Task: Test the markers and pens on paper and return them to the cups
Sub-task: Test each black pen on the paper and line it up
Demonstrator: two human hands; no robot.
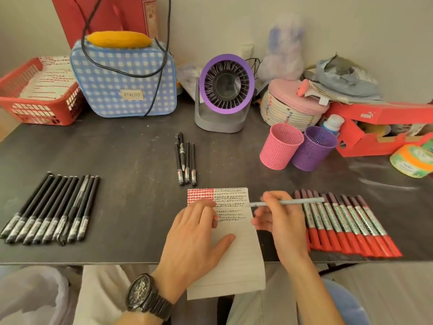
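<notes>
**Holding a pale pen [288, 202] at the edge of the paper [236, 261]**

The right hand [280, 222] is pinching the pale pen between the thumb and curled fingers. The pen is lying almost level, with its tip pointing left and reaching the right edge of the scribbled rows. I cannot tell whether the tip is touching the sheet.

The left hand [196, 235] is lying flat on the paper with straight, spread fingers. It is gripping nothing and is pressing the sheet to the table [140, 148]. A wristwatch [145, 294] is sitting on that wrist.

The paper is lying at the near side of the table, with its lower end hanging over the edge. Red marks are filling its top left corner, and rows of dark marks are running across its upper part.

The red markers [346, 224] are lying in a close row just right of the right hand, with their red ends towards the person. The black pens [51, 207] are lying in a similar row at the far left. Four more pens [186, 160] are lying side by side beyond the paper.

The pink cup [281, 146] and the purple cup [314, 148] are standing touching each other at the back right, well apart from the paper. A fan [225, 95], a checked bag [124, 78], a red basket [39, 95] and a red shoebox [379, 127] are standing along the wall.
</notes>
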